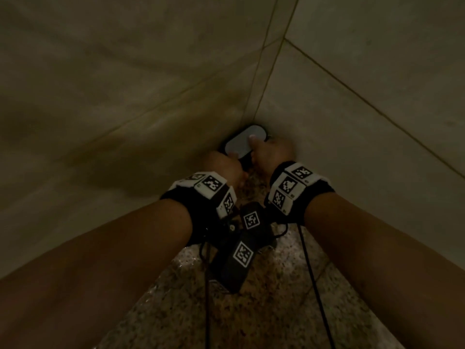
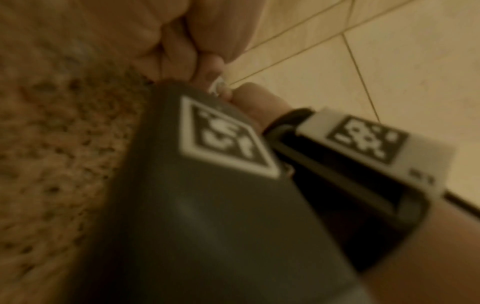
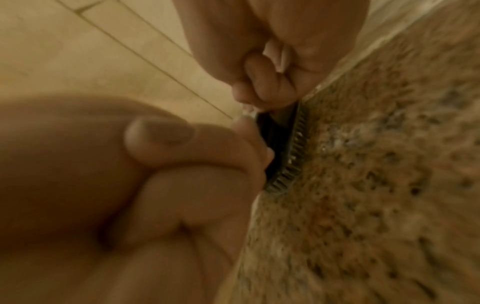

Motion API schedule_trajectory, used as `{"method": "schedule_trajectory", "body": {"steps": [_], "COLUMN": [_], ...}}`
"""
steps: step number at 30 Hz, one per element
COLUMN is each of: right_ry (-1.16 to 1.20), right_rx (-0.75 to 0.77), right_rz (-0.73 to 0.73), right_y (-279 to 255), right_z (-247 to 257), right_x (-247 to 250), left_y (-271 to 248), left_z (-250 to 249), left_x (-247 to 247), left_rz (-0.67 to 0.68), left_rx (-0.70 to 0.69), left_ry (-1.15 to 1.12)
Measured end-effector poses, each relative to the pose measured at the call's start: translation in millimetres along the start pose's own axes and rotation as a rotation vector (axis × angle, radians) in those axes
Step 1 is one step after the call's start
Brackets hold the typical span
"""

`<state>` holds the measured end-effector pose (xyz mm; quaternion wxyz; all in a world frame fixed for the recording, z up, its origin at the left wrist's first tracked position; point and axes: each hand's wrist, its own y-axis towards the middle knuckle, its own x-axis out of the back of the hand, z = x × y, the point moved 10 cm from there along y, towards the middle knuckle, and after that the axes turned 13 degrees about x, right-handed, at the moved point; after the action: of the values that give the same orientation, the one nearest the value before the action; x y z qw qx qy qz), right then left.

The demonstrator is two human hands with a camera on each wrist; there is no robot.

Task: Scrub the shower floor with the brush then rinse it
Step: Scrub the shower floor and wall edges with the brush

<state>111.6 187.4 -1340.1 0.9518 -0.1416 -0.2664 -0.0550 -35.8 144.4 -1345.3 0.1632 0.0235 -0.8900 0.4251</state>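
A scrub brush (image 1: 242, 143) with a grey oval back and dark body sits in the corner of the speckled stone shower floor (image 1: 266, 303). Both hands hold it. My left hand (image 1: 225, 166) curls round its near left end, and my right hand (image 1: 270, 149) grips the right side with the thumb lying on the grey back. In the right wrist view the brush's bristles (image 3: 287, 158) press on the floor (image 3: 376, 185), with my right hand (image 3: 207, 156) curled in front and the left hand (image 3: 262, 82) curled above. The left wrist view shows the left hand (image 2: 179, 47), blurred; the brush is hidden there.
Beige tiled walls (image 1: 125, 96) meet at the corner just behind the brush, the right wall (image 1: 364, 91) close to my right hand. Dark wrist camera units (image 1: 241, 250) and thin cables (image 1: 314, 285) hang between my forearms over the wet floor.
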Motion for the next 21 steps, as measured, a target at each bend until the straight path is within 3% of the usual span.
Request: {"method": "schedule_trajectory", "body": {"steps": [3,6,10,14,21], "right_ry": [0.056,0.13,0.043,-0.005,0.384], "right_rx": [-0.029,-0.103,-0.048,-0.021,-0.281], "right_rz": [0.025,0.108,0.306,0.386,0.485], "right_y": [-1.1,-7.8,-29.9,-40.4,-69.1], "right_z": [0.8,-0.7,10.2,20.8,-5.8], "right_x": [-1.1,-11.7,-33.2,-32.2,-25.2], "left_y": [2.6,0.4,-9.3,-11.9,-17.3], "left_z": [0.0,13.1,40.9,53.5,19.4], "left_x": [-2.1,-0.3,18.4,26.7,25.7], "left_rz": [0.036,0.069,-0.001,0.017,0.014], "left_rx": [-0.018,0.067,0.109,0.123,0.105], "left_ry": [-0.035,-0.149,-0.068,-0.153,-0.089]}}
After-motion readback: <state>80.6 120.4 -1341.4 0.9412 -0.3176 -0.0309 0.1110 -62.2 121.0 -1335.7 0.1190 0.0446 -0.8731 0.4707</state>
